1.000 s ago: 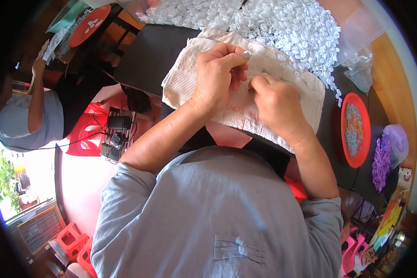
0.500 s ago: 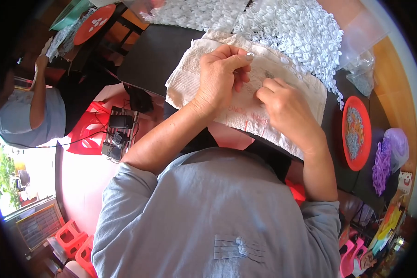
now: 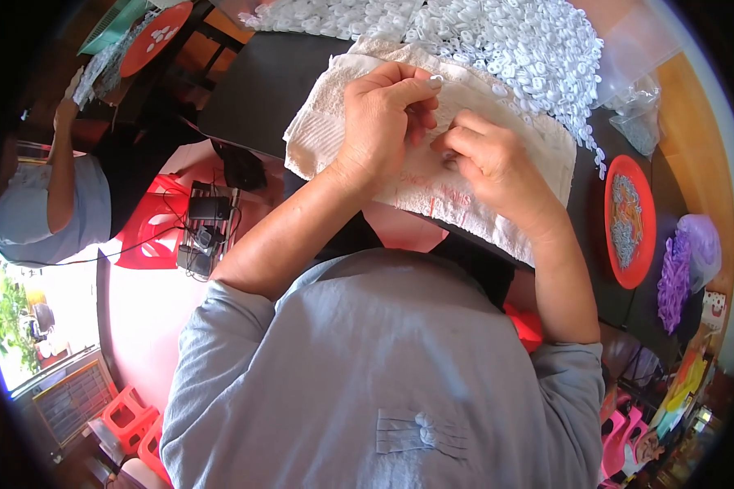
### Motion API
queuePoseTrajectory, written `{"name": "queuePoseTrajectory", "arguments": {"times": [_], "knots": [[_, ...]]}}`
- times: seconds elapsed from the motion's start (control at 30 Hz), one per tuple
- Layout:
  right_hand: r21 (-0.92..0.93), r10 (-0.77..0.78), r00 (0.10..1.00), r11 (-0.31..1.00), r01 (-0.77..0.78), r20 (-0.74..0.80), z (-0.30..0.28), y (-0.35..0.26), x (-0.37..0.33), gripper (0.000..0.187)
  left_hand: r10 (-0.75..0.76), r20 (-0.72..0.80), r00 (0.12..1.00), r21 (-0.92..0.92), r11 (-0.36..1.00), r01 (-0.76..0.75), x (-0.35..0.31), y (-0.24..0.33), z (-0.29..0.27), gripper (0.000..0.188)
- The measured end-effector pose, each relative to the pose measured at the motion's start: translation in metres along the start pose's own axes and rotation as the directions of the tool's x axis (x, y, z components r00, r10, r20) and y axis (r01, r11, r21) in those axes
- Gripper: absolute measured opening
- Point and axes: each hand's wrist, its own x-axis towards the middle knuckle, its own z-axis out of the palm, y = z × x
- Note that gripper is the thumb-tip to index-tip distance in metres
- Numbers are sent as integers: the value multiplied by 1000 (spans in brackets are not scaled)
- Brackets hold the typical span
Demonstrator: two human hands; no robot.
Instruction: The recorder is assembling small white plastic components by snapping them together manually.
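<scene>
Head view is showing the left hand pinching a small white piece between thumb and forefinger. From where I'm standing, the right hand is hovering near the left one but apart from it, its fingers curling inward; I can't tell whether they are gripping anything. A pale towel is lying beneath both hands on a dark table. Beyond the right hand, a heap of white pieces is covering the table, a few straying onto the towel. Off to that hand's right, a red dish is holding grey bits, and a purple bundle is lying past it. Well left of the left hand, another person is wearing pale blue.
</scene>
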Motion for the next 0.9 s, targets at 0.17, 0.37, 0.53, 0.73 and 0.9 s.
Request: {"name": "queuePoseTrajectory", "arguments": {"times": [0.17,0.37,0.53,0.73,0.9], "knots": [[-107,78,996,992,-74,37,-3,0,0,14,19,15,1000,-6,1000,-19,1,-3,-3,7],[-65,127,992,990,-126,3,-6,-3,3,11,25,25,999,-3,1000,-25,2,-3,-4,7],[-146,132,990,981,-125,44,-13,-7,1,13,20,41,999,-15,1000,-19,3,-4,-5,7],[-224,137,980,969,-103,141,-19,-12,3,16,12,41,999,-29,1000,-11,3,-6,-4,8],[-284,94,974,958,-32,207,-21,-6,5,15,21,43,999,-19,1000,-20,4,-5,-6,8]]}}
